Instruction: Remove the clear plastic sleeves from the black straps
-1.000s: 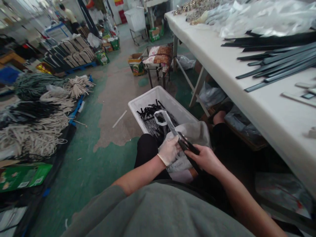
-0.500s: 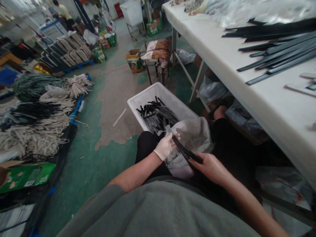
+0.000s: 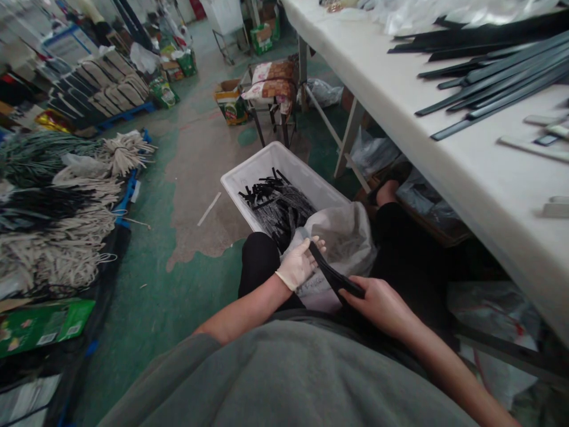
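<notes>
A bundle of flat black strips (image 3: 331, 271) runs slantwise between my two hands above my lap. My left hand (image 3: 297, 264), in a pale glove, has its thumb pressed against the far end of the strips, with its fingertips showing past them. My bare right hand (image 3: 377, 302) is wrapped round the near part of the bundle. Just beyond my hands a whitish plastic bag (image 3: 351, 237) hangs over the near end of a white plastic tub (image 3: 242, 169). Many loose black strips (image 3: 275, 201) lie in the tub, some with a greyish, translucent look.
On the right stands a white-topped table (image 3: 368, 65) with long dark strips (image 3: 493, 83) on it. A cushioned stool (image 3: 271, 83) and a carton (image 3: 230, 101) stand beyond the tub. Bundles of pale cords (image 3: 66, 237) lie on the left. Plastic bags (image 3: 377, 154) sit under the table.
The strips between my hands lie closer together and look like one neat bundle. Both hands keep nearly the same place. The whole view has shifted slightly.
</notes>
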Available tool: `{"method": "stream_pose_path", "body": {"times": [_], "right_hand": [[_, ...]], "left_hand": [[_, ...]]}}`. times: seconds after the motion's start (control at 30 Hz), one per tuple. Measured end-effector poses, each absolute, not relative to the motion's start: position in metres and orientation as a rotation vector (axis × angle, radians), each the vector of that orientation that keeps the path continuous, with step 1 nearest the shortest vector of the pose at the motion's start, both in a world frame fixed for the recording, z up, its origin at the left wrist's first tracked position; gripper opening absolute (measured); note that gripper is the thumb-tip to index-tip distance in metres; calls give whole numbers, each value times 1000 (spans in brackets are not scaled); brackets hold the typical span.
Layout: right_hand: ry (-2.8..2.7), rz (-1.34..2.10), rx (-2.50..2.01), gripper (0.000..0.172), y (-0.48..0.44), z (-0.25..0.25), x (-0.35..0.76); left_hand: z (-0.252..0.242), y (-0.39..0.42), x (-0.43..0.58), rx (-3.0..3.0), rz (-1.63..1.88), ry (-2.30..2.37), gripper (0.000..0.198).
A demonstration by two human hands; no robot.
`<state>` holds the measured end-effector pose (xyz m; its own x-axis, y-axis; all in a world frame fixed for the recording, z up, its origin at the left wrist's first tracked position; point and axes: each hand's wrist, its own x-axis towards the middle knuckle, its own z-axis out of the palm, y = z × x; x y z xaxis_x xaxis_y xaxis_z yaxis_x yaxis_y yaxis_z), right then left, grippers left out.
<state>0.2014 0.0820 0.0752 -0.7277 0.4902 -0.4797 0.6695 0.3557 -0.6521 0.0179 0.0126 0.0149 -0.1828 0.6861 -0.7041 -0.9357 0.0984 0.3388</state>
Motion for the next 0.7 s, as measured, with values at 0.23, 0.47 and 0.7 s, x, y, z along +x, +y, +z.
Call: {"method": "stream_pose_path", "body": {"times": [0.23,0.47,0.7], "right_hand": [[2406,-1375,1276,27,95,63,182],[2327,-1661,1100,29,91,72,194],[2625,-1496,1396,27,98,67,189]], "left_hand": [[17,12,60,-271,1332,949,16],[31,18,37,-267,1397,1000,19],[31,14,46,-160,1295,933,24]]}}
